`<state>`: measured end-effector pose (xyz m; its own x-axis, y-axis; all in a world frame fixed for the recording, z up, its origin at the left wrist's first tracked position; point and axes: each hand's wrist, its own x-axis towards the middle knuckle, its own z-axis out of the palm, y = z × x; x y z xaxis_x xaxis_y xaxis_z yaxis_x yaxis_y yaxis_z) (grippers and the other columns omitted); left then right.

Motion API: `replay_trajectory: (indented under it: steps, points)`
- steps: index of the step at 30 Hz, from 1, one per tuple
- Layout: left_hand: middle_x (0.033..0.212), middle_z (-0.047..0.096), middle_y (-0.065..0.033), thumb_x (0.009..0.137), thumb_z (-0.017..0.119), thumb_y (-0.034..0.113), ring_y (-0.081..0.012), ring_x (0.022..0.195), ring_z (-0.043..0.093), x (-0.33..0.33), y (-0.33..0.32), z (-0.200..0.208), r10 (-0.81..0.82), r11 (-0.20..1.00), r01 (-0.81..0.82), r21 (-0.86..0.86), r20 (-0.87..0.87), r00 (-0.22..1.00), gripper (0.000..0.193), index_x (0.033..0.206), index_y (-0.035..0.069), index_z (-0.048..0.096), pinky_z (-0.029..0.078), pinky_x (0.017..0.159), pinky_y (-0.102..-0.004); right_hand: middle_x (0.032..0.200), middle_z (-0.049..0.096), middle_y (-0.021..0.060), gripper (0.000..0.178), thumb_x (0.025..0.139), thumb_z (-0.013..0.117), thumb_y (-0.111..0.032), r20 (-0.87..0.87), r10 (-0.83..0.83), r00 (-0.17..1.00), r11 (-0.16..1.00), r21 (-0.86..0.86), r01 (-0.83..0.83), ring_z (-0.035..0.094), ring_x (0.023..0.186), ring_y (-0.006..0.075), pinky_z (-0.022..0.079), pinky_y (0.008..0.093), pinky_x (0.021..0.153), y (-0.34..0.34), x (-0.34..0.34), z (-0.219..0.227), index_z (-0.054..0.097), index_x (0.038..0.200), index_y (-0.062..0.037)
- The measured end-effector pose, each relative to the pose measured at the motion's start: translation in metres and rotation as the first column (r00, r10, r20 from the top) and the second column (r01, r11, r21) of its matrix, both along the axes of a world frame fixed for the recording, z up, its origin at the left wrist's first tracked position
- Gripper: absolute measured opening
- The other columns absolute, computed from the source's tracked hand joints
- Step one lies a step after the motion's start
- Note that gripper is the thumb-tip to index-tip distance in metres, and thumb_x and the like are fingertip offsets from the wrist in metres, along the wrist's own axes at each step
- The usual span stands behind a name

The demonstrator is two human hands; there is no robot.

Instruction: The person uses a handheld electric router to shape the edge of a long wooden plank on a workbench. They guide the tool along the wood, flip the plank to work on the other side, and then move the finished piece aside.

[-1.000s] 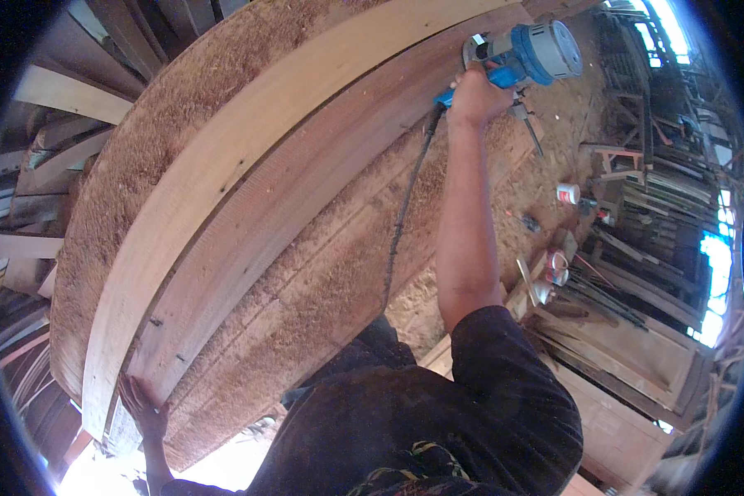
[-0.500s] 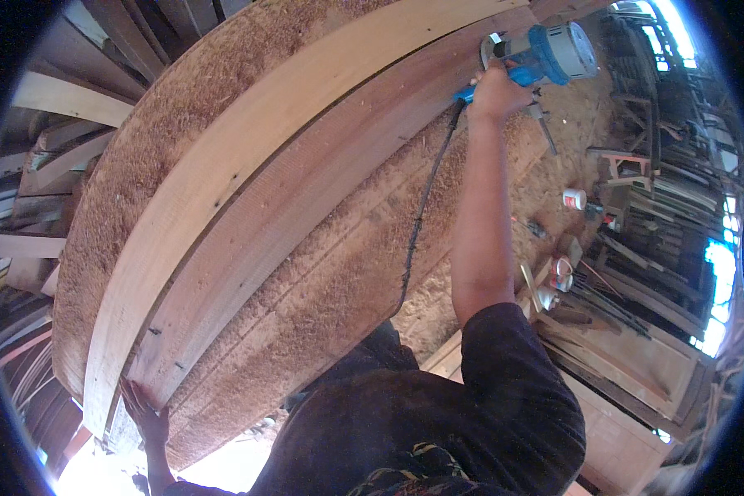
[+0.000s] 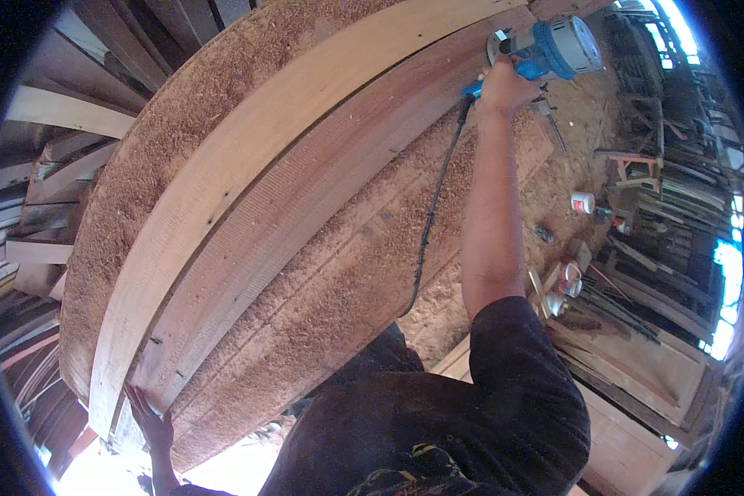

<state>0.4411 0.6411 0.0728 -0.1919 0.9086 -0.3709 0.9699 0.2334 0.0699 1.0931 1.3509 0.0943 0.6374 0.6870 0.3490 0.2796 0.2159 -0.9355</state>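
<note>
A blue and silver corded router [image 3: 554,51] stands at the far right end of a reddish plank [image 3: 306,169]. My right hand [image 3: 504,85] is closed round its blue handle, and a black cord [image 3: 432,215] runs down from the handle. Alongside the plank lies a pale, curved board [image 3: 215,169] with a dark gap between the two. At the near left end, my left hand [image 3: 151,420] rests against the plank with its fingers stretched out. Beneath both pieces is a broad wooden surface [image 3: 322,289] strewn with shavings.
Stacked timber [image 3: 50,174] fills the left side. To the right, a small sawhorse [image 3: 634,169], a white tub [image 3: 583,202] and another tub [image 3: 569,279] stand near several leaning planks. Flat panels [image 3: 636,364] lie at the lower right.
The whole view has shifted slightly, so the boards and both arms appear a little further right. My right hand keeps hold of the router, and my left hand stays at the plank's end.
</note>
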Motion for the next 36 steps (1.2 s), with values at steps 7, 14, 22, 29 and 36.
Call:
replay_trajectory:
  steps: [7, 14, 22, 29, 36]
  points:
    - [0.174, 0.003, -0.0234, 0.084, 0.074, 0.011, -0.0431, 0.160, 0.009, 0.013, 0.005, 0.004, 0.120, 0.992, -0.120, -0.042, -0.009, 0.993, 0.109, 0.167, 0.007, 0.004, 0.019, 0.127, -0.0580, 0.084, 0.065, 0.0151, 0.021, 0.082, 0.069, 0.001, 0.052, -0.019, 0.998, 1.000, -0.014, 0.020, 0.062, 0.057, 0.0222, 0.051, 0.0348, 0.048, 0.026, 0.025, -0.005, 0.058, 0.099, 0.0058]
    - [0.173, 0.003, -0.0247, 0.087, 0.074, 0.014, -0.0442, 0.160, 0.009, 0.017, 0.009, 0.003, 0.150, 0.989, -0.150, -0.011, 0.055, 0.987, 0.107, 0.167, 0.007, 0.004, 0.021, 0.127, -0.0572, 0.083, 0.065, 0.0136, 0.020, 0.083, 0.069, 0.001, 0.063, -0.002, 0.998, 0.990, -0.139, 0.010, 0.062, 0.058, 0.0224, 0.051, 0.0353, 0.049, 0.060, 0.065, 0.008, 0.060, 0.100, 0.0052]
    - [0.173, 0.001, -0.0255, 0.092, 0.072, 0.021, -0.0471, 0.159, 0.008, 0.018, 0.006, 0.002, 0.180, 0.983, -0.182, 0.008, 0.117, 0.977, 0.103, 0.167, 0.006, 0.003, 0.027, 0.126, -0.0546, 0.083, 0.067, 0.0124, 0.026, 0.084, 0.071, -0.006, 0.040, 0.086, 0.996, 0.985, -0.156, -0.078, 0.065, 0.061, 0.0226, 0.052, 0.0362, 0.053, 0.057, 0.075, 0.002, 0.060, 0.105, 0.0030]
    - [0.174, -0.006, -0.0216, 0.081, 0.073, -0.005, -0.0443, 0.159, 0.010, 0.029, 0.006, -0.032, 0.260, 0.966, -0.259, 0.020, -0.050, 0.964, 0.116, 0.166, 0.006, -0.005, 0.029, 0.127, -0.0506, 0.078, 0.069, 0.0078, 0.029, 0.084, 0.079, -0.020, 0.104, 0.111, 0.988, 0.976, -0.201, -0.088, 0.067, 0.058, 0.0208, 0.054, 0.0348, 0.054, 0.034, 0.139, -0.006, 0.063, 0.102, -0.0038]
    - [0.172, 0.007, -0.0264, 0.076, 0.066, -0.009, -0.0409, 0.155, 0.028, 0.029, 0.022, -0.055, 0.555, 0.818, -0.557, -0.141, -0.058, 0.830, 0.113, 0.166, 0.004, -0.001, 0.040, 0.119, -0.0429, 0.074, 0.062, 0.0036, 0.018, 0.088, 0.076, -0.010, -0.335, 0.360, 0.871, 0.882, -0.182, -0.435, 0.058, 0.058, 0.0144, 0.049, 0.0324, 0.052, -0.013, 0.201, 0.061, 0.062, 0.101, -0.0087]
